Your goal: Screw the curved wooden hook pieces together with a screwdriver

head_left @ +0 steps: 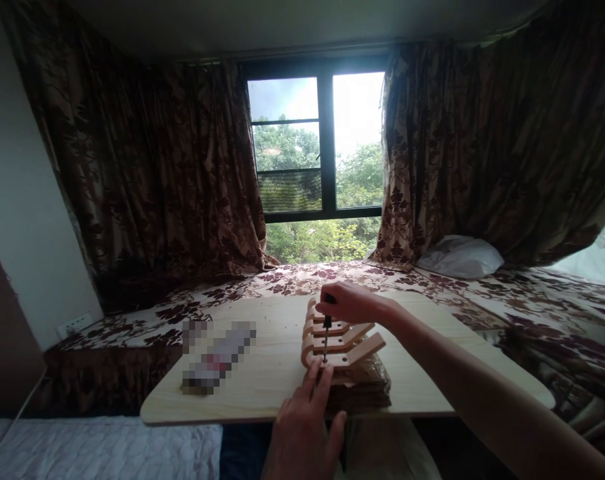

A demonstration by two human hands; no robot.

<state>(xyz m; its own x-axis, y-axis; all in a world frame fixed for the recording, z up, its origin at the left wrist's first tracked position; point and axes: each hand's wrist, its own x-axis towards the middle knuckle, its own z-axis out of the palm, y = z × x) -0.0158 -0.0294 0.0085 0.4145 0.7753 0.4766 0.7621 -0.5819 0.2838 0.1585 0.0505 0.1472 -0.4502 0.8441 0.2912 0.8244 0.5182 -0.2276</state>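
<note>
My right hand is wrapped round the dark handle of a screwdriver, which stands upright with its tip at a hole in the nearest bar of a pale wooden rack. Several curved wooden pieces with dark holes make up the rack, one behind another. Two outstretched fingers of my left hand rest on the rack's near edge, on either side of the tip, and its thumb is apart. Below the rack lies a brown, plastic-wrapped stack. Whether a screw is under the tip is too small to tell.
The pale wooden table has rounded corners. A blurred-out flat item lies on its left part. Beyond are a flower-patterned covered ledge, a white plastic bag, curtains and a window.
</note>
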